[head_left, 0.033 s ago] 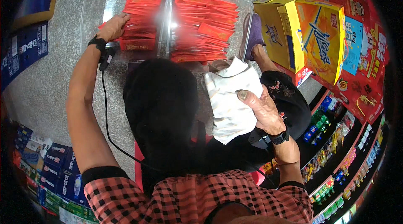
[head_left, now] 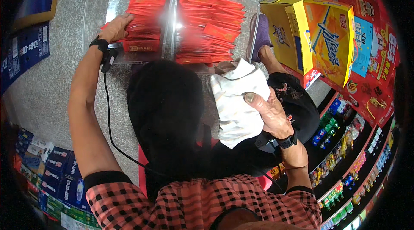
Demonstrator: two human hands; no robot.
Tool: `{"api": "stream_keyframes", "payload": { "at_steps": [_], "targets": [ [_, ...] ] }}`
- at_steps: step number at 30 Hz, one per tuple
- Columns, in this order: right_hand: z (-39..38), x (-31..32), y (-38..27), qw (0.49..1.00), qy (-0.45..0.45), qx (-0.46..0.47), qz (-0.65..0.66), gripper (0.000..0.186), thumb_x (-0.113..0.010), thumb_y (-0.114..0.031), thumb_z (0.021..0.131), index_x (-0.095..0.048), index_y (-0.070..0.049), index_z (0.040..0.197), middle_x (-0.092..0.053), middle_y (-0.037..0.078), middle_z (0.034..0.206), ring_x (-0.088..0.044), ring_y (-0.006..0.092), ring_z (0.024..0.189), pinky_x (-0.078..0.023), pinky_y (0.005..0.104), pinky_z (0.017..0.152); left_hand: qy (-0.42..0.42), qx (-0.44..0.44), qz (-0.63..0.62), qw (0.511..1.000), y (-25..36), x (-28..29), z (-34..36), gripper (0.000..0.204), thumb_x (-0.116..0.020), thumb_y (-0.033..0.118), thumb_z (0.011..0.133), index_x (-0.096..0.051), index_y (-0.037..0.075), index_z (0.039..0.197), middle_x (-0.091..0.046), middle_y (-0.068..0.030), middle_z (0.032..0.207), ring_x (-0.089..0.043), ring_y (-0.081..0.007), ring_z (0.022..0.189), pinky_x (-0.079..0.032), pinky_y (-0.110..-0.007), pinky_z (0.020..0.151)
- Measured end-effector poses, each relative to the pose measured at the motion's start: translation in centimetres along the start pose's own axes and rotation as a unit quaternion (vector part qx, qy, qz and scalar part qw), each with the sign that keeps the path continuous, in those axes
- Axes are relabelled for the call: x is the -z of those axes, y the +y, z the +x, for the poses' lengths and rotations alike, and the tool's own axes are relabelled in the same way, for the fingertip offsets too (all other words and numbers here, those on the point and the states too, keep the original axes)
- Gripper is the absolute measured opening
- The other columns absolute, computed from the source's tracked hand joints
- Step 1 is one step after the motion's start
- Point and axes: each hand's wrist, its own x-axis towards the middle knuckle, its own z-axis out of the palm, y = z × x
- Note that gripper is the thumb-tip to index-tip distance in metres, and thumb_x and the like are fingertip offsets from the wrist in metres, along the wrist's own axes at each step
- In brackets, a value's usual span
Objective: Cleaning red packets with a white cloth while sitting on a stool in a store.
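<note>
My left hand reaches into the left clear plastic bin. Its fingers are bent at the edge of a row of red packets, and a red corner shows on the hand's other side. The palm side is hidden, so most of what it grips is out of sight. Over my right thigh, my right hand is closed on a crumpled white cloth, thumb on top. Beside the left bin, a second clear bin holds more red packets, stacked in overlapping layers.
A yellow cardboard box stands beyond my purple shoe, with red cartons behind it. Shelves of bottles and snacks line the right. Blue cartons lie at lower left. A black cable hangs from my left wrist.
</note>
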Motion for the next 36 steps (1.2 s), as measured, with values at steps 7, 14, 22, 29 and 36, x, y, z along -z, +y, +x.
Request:
{"api": "stream_keyframes", "payload": {
  "at_steps": [7, 14, 22, 29, 36],
  "targets": [
    [0.0, 0.2, 0.3, 1.0, -0.001, 0.002, 0.004, 0.028, -0.068, -0.022, 0.081, -0.064, -0.001, 0.098, -0.065, 0.003, 0.088, -0.059, 0.0074, 0.075, -0.047, 0.0227, 0.069, -0.075, 0.1, -0.022, 0.992, 4.6, 2.9, 0.7, 0.071, -0.064, 0.033, 0.074, -0.037, 0.001, 0.13, -0.045, -0.0197, 0.123, -0.043, -0.0358, 0.114, -0.037, -0.04, 0.098],
    [0.0, 0.2, 0.2, 1.0, 0.006, -0.003, 0.002, 0.027, -0.068, -0.022, 0.08, -0.064, -0.001, 0.096, -0.065, 0.003, 0.088, -0.058, 0.0078, 0.075, -0.047, 0.0227, 0.069, -0.031, 0.06, 0.031, 0.997, 3.7, -0.2, 1.8, 0.066, -0.062, 0.034, 0.077, -0.039, 0.001, 0.129, -0.046, -0.0194, 0.121, -0.042, -0.037, 0.112, -0.037, -0.042, 0.097],
    [0.2, 0.2, 0.2, 1.0, 0.008, -0.009, 0.009, 0.028, -0.069, -0.023, 0.08, -0.064, 0.0, 0.096, -0.065, 0.003, 0.087, -0.059, 0.008, 0.074, -0.048, 0.0231, 0.068, -0.033, 0.001, 0.022, 0.999, 2.1, -0.8, 2.0, 0.045, -0.062, 0.027, 0.075, -0.054, 0.006, 0.114, -0.057, -0.0185, 0.11, -0.052, -0.0376, 0.102, -0.042, -0.043, 0.09],
    [0.0, 0.0, 0.1, 1.0, 0.011, 0.003, -0.009, 0.031, -0.067, -0.025, 0.081, -0.063, 0.0, 0.099, -0.065, 0.003, 0.088, -0.058, 0.0074, 0.074, -0.047, 0.0228, 0.069, -0.005, 0.085, -0.085, 0.993, 3.1, -0.1, 2.9, 0.027, -0.055, 0.022, 0.079, -0.058, 0.001, 0.096, -0.061, -0.0227, 0.089, -0.057, -0.0401, 0.086, -0.045, -0.047, 0.079],
    [0.1, 0.4, 0.4, 0.998, -0.014, 0.015, -0.059, 0.032, -0.066, -0.026, 0.082, -0.063, 0.0, 0.099, -0.064, 0.001, 0.087, -0.056, 0.006, 0.075, -0.046, 0.0218, 0.069, 0.098, 0.093, -0.007, 0.991, 2.3, -2.0, 3.3, 0.015, -0.05, 0.013, 0.08, -0.055, -0.001, 0.082, -0.06, -0.0239, 0.083, -0.058, -0.0399, 0.084, -0.046, -0.048, 0.075]
  ]
}}
